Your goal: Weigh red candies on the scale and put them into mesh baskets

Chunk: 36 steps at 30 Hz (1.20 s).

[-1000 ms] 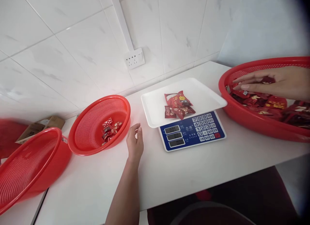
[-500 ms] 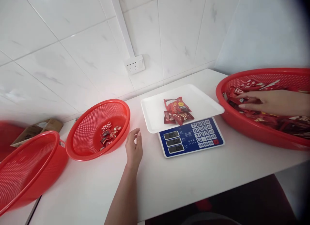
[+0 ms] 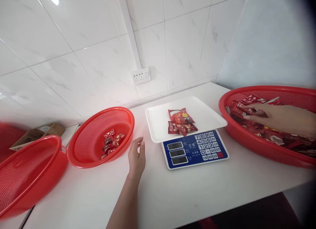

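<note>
My left hand (image 3: 137, 156) rests on its edge on the white table, its fingers loosely bent and apart from the thumb, with nothing in it. It lies between a red mesh basket (image 3: 86, 133) holding several small red packets (image 3: 115, 140) and a digital scale (image 3: 195, 148). On the scale's white tray (image 3: 204, 115) lie a few red snack packets (image 3: 181, 120). At the right, my right hand (image 3: 278, 116) reaches into a large red basket (image 3: 247, 146) full of red packets (image 3: 276, 137). Its thumb and fingers are spread over packets there; some fingertips are hidden.
Another red basket (image 3: 29, 176) stands at the left edge, with a cardboard box (image 3: 37, 133) behind it. A tiled wall (image 3: 98, 67) with a power socket (image 3: 141, 75) rises behind the table (image 3: 158, 192). The large basket's rim nearly meets the tray's right corner.
The view has tilted up, so everything sits lower in the picture. My right hand has shifted slightly among the packets in the large basket. My left hand stays on the table.
</note>
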Available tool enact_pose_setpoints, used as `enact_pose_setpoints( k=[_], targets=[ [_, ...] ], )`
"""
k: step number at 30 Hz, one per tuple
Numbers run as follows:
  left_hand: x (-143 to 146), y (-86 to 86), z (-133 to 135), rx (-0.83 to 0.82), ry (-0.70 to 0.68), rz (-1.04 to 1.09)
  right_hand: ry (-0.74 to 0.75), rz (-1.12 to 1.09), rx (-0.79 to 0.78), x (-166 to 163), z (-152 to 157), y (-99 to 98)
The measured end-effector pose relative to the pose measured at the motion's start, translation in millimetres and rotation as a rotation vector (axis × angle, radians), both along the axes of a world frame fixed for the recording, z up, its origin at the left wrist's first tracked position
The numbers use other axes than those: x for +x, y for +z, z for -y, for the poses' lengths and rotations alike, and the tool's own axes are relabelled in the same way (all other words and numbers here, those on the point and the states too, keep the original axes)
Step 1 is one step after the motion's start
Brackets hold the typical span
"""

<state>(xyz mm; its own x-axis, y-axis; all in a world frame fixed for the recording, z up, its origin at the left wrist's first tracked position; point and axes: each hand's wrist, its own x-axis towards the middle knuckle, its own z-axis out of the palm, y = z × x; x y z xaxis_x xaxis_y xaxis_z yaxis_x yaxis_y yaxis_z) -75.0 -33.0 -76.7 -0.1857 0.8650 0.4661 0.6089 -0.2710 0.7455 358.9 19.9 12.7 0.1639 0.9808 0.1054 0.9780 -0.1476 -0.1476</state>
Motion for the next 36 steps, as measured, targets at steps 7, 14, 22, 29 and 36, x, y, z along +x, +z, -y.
enact_pose_setpoints(
  k=[7, 14, 22, 29, 36],
  targets=[
    [-1.6, 2.0, 0.3, 0.017, 0.023, -0.001, 0.189, -0.315, 0.133, -61.0, 66.3, -22.8],
    [-14.1, 11.0, -2.1, 0.01, 0.151, 0.182, 0.605, -0.807, -0.076, -149.5, 132.8, -90.6],
    [-80.3, 26.0, -26.4, -0.087, 0.371, 0.046, 0.562, -0.913, -0.197, -160.0, 136.6, -113.4],
    [-167.8, 66.3, -1.3, -0.256, 0.744, -0.23, 0.626, -0.927, -0.192, -154.1, 130.5, -122.7],
    [-245.8, 97.1, 73.4, -0.697, 1.189, -0.476, 0.639, -0.93, -0.218, -155.0, 131.8, -121.1]
  ],
)
